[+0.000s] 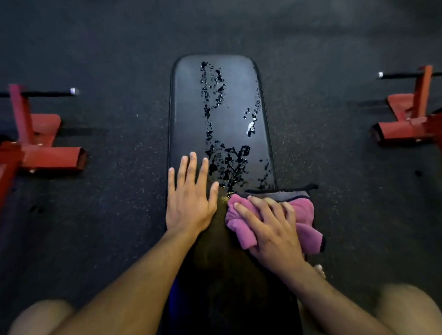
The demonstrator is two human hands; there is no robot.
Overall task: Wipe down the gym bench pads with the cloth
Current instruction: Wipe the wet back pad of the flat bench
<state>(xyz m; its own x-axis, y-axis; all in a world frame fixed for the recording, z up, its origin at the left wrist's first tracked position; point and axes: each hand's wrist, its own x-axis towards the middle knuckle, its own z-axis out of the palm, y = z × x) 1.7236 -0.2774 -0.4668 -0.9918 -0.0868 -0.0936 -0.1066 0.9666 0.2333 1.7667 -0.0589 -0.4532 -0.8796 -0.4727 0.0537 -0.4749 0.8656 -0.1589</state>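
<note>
Both bare forearms reach forward over one long black padded gym bench pad (194, 97), seen from straight above. The left hand (189, 199) lies flat on the pad's left side, palm down, fingers straight and slightly spread, thumb angled out to the right; it is released and grasps nothing. The right hand (270, 226) sits just beside it, on the pad's right side, fingers curled down over one bunched pink cloth with a dark trim (243, 232) and grasping it against the pad surface. Part of the cloth spills past the pad's right edge, a grey-looking fold of it lying beyond the fingertips.

Ahead of both hands, the far stretch of the pad carries many dark wet splotches (230, 164), running in a ragged band up the middle and a thinner line near the right edge, with one bright glint among them. The near stretch under the forearms looks dark and even.

Count the surroundings: two red metal frames on the dark speckled rubber floor (108, 58), one red frame at the left (36, 147) and one red frame at the right (410, 118), each well apart from the bench. Two bare knees show at the bottom corners, blurred.
</note>
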